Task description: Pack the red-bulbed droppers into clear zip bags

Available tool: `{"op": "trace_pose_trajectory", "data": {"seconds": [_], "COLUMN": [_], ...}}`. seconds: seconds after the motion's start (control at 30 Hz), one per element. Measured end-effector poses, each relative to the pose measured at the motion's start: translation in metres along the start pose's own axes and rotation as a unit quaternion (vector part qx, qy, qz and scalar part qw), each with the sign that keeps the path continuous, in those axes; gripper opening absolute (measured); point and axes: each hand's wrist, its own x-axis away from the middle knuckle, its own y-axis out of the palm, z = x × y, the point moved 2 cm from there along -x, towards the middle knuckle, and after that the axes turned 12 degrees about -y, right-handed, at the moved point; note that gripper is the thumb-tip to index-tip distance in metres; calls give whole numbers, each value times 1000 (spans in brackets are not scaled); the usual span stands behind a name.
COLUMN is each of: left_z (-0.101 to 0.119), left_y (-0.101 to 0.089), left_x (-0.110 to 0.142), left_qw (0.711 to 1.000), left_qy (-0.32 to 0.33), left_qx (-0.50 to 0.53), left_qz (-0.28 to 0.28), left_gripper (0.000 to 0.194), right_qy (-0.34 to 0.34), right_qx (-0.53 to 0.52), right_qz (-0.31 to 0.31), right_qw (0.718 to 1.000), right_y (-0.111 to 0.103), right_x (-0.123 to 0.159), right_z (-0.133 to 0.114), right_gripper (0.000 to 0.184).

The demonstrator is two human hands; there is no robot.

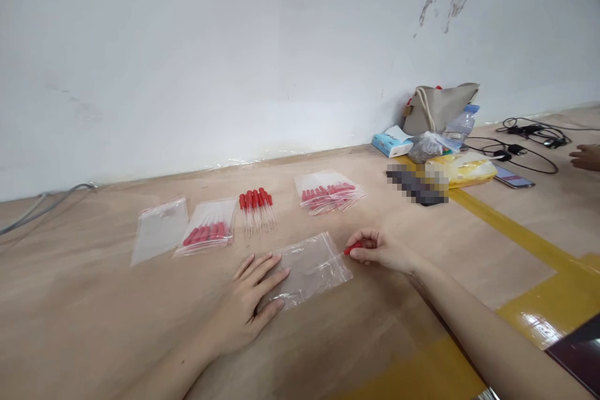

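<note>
One clear zip bag (pixel 309 272) lying flat on a brown-covered desk (pixel 84 306), under the left hand (pixel 253 294) at one end and just beside the right hand (pixel 375 251) at the other. With the left, pressing lightly on the plastic, fingers spread and released, thumb apart. With the right, pinching a red-bulbed dropper (pixel 352 249) between thumb and fingers at the zip edge, pointing toward the bag; hard to tell whether the thin tip is inside.

Beyond the left hand, in a loose row from left to right: a flat clear pouch (pixel 159 230); close beside it, a filled pouch (pixel 206 231) with red bulbs along the near edge; then a cluster of loose droppers (pixel 255 201), red bulbs toward the wall (pixel 210 62), clear stems toward the person. Farther right, well apart from the cluster, overlapping in a pile, more filled pouches (pixel 328 194).

Near the wall on the right, a blue tissue pack (pixel 389 145) beside a grey bag (pixel 438 111). In front of these, a yellow-and-white packet (pixel 462 170), with a phone (pixel 514 176) just beside it. Farther right, tangled black cables (pixel 534 131) and, at the picture's edge, another person's hand (pixel 587 157).
</note>
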Motion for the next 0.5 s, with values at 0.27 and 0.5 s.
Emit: {"op": "trace_pose_trajectory", "data": {"seconds": [0.27,0.5], "left_z": [1,2], "left_y": [0,0], "left_x": [0,-1], "left_qw": [1000,1000], "left_qy": [-7,-7], "left_qx": [-9,-12], "left_qz": [-10,-9], "left_gripper": [42,42], "right_qy": [-81,-89], "right_qx": [91,142], "right_qz": [-54,-74], "right_qw": [991,983], "right_y": [13,23], "right_x": [-2,1], "right_z": [0,-14], "right_gripper": [21,30]}}
